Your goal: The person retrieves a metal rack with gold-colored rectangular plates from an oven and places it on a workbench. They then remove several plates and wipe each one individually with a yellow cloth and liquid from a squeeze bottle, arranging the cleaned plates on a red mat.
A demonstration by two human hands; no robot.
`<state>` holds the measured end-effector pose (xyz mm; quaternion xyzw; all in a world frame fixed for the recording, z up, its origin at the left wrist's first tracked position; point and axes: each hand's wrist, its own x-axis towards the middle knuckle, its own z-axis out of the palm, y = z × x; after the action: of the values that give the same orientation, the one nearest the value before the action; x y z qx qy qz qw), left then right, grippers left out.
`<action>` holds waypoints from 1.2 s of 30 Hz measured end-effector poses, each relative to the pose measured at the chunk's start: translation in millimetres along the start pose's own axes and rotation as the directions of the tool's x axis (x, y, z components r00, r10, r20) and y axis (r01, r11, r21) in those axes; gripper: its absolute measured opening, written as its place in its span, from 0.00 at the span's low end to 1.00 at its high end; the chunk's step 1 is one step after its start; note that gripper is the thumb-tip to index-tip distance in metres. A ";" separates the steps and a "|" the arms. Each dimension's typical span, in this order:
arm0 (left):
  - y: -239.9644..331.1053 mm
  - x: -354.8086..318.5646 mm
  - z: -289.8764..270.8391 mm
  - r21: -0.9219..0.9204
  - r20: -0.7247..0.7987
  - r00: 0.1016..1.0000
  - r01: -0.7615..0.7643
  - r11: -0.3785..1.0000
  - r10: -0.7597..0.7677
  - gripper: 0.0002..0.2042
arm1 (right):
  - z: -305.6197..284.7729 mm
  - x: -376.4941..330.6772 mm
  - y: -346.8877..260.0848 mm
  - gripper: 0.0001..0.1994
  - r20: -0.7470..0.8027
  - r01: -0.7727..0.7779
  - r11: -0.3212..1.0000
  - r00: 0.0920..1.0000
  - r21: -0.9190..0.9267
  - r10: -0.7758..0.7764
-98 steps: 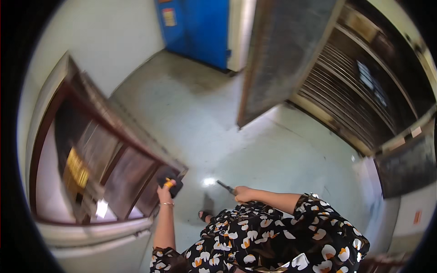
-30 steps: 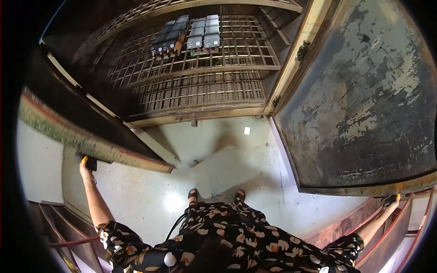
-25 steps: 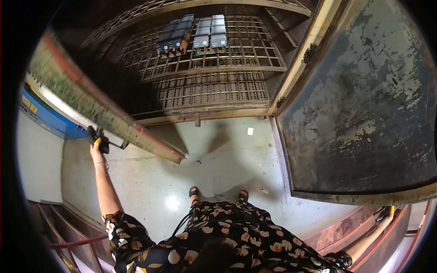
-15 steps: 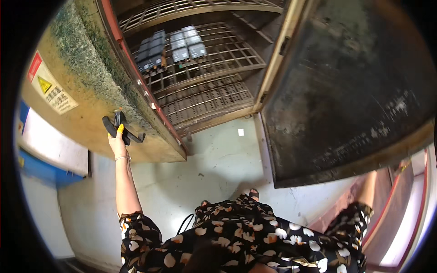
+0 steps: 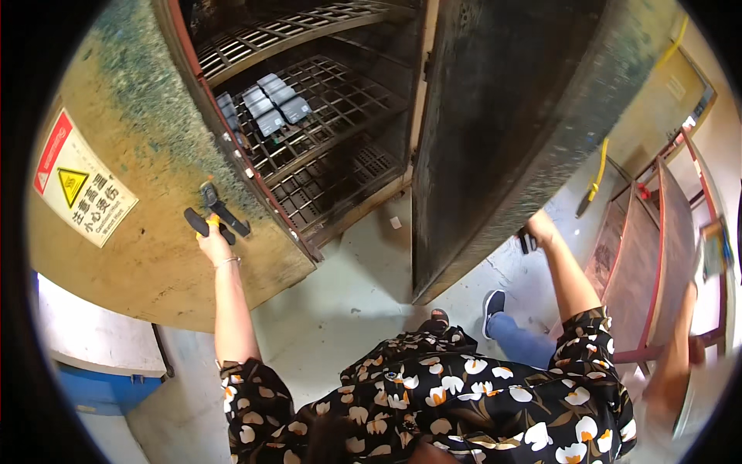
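My left hand (image 5: pixel 214 246) is closed around the black handle (image 5: pixel 199 224) on the front of the left yellow cabinet door (image 5: pixel 162 278); bits of yellow show at the fingertips. To the right, the dark, worn cabinet door (image 5: pixel 502 116) stands partly open. Behind its outer edge my right hand (image 5: pixel 543 226) grips a black door handle (image 5: pixel 528 242), its fingers partly hidden. Between the doors, inside the cabinet, dark and silvery blocks (image 5: pixel 277 102) lie in rows on a metal grid shelf (image 5: pixel 340 116).
A warning label (image 5: pixel 83 182) is stuck on the left door. Another person's jeans leg (image 5: pixel 524 340) and sneaker (image 5: pixel 495 305) are beside me, with a blurred forearm (image 5: pixel 672 371) at far right. Red-edged rack shelves (image 5: pixel 641 263) stand there. A white paper scrap (image 5: pixel 396 223) lies on the floor.
The right door has swung inward, and my right hand now shows at its handle. The left door looks nearer and turned further, with my left hand still on its handle. Another person has come into view.
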<state>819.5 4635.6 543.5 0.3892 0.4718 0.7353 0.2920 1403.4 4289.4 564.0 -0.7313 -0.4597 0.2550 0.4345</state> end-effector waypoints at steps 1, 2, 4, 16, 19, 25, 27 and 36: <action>2.0 -13.1 -4.2 -0.031 0.002 1.000 -0.027 0.999 0.027 0.10 | 31.7 -13.2 -28.2 0.10 0.079 -0.164 0.905 0.986 0.392 0.144; 12.2 -33.8 -1.4 -0.001 0.007 1.000 0.016 1.000 -0.016 0.10 | 44.8 -15.4 -28.9 0.12 0.071 -0.153 0.891 0.988 0.427 0.135; 28.0 -62.8 -20.5 -0.159 0.026 0.999 -0.042 0.986 0.046 0.10 | 71.3 -12.9 -34.0 0.10 0.019 -0.140 0.890 0.989 0.434 0.147; 167.3 -203.7 -79.2 -0.079 0.781 0.491 -0.536 0.841 0.386 0.26 | 180.1 -21.4 -132.9 0.33 -0.187 0.105 0.832 0.952 -0.545 -0.243; 227.0 -189.8 21.1 -0.481 0.755 -0.039 -0.712 0.512 0.655 0.30 | 174.4 35.7 -125.8 0.31 -0.055 0.066 0.938 0.994 -0.340 -0.090; 238.0 -114.1 153.4 -0.353 0.738 -0.142 -0.914 0.198 0.660 0.22 | 252.9 132.8 -124.5 0.15 0.394 0.011 1.000 0.919 0.016 -0.017; 234.7 -71.5 176.8 -0.177 0.753 -0.034 -0.972 0.152 0.657 0.22 | 280.2 157.2 -134.4 0.14 0.457 -0.011 1.000 0.890 0.007 0.007; 183.8 -18.2 210.5 0.032 0.819 0.049 -0.999 0.041 0.571 0.21 | 309.1 204.8 -109.7 0.10 0.671 -0.229 0.967 0.734 0.108 0.099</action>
<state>996.2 4648.7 760.5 0.8725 0.2156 0.3701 -0.2353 1206.7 4618.4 512.7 -0.5882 -0.4915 0.5756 0.2850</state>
